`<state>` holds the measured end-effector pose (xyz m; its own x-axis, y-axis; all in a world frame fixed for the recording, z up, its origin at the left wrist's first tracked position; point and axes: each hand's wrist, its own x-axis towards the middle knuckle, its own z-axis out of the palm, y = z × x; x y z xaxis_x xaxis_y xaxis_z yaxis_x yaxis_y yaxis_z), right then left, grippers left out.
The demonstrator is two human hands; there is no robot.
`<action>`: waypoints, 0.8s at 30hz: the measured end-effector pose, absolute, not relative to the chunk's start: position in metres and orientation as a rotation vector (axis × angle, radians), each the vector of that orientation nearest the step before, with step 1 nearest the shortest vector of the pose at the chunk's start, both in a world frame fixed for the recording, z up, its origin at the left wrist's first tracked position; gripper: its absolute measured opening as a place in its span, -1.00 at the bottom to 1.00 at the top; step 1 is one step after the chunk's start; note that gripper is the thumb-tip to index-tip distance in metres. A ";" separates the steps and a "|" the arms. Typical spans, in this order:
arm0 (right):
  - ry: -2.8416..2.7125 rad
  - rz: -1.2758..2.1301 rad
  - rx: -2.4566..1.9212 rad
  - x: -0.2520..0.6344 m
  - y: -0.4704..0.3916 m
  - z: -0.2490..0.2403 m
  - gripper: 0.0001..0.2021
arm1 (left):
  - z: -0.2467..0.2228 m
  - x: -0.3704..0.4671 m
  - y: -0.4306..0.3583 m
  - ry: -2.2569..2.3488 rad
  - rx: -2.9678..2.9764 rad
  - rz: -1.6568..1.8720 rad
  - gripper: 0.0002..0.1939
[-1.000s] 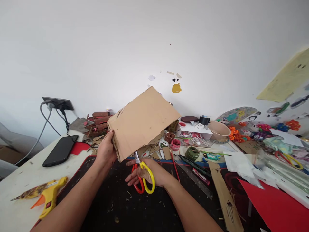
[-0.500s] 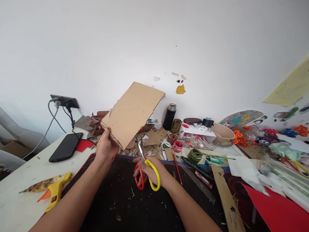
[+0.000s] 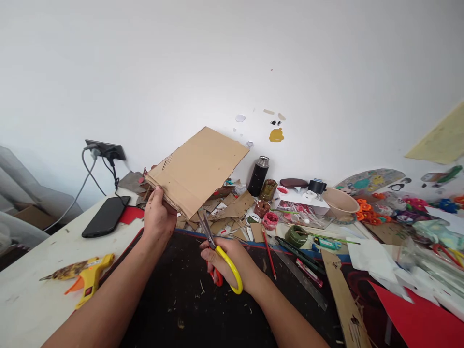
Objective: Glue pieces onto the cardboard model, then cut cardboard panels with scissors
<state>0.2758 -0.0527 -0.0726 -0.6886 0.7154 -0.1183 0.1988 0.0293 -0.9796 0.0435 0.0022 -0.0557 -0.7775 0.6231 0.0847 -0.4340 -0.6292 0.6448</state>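
A stack of brown cardboard (image 3: 203, 169) is held up and tilted by its lower left edge in my left hand (image 3: 158, 215), thumb on top. My right hand (image 3: 232, 261) grips scissors (image 3: 229, 267) with one yellow and one red handle. The slightly parted blades point up and left, close to the cardboard's lower corner. Beneath both hands lies a black mat (image 3: 188, 299) sprinkled with small scraps.
Left: a yellow glue gun (image 3: 90, 280), a black phone (image 3: 106, 216) and a wall socket with cables (image 3: 106, 149). Behind: cardboard scraps, a black flask (image 3: 258, 176), open paint jars (image 3: 270, 221). Right: a red pencil (image 3: 268, 253), a ruler (image 3: 304, 280), red paper (image 3: 416, 309).
The cardboard has tilted flatter and lower. The scissors have turned slightly, their blades nearer together and closer to its lower corner. The whole view has shifted a little.
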 end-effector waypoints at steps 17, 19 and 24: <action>-2.114 1.465 -0.994 0.275 -0.058 -0.066 -0.46 | -0.048 0.063 -0.012 0.906 0.630 2.250 -0.70; -2.114 1.468 -0.996 0.275 -0.058 -0.064 -0.47 | -0.048 0.063 -0.014 0.923 0.670 2.231 -0.68; -2.151 1.420 -1.001 0.275 -0.059 -0.063 -0.51 | -0.052 0.060 -0.015 0.992 0.728 2.203 -0.67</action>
<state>0.2745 -0.0594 -0.0626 -0.6770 0.7324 -0.0723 0.3544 0.2383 -0.9042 0.0603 -0.0148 -0.0516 -0.6639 0.7119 0.2290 -0.3004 -0.5343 0.7901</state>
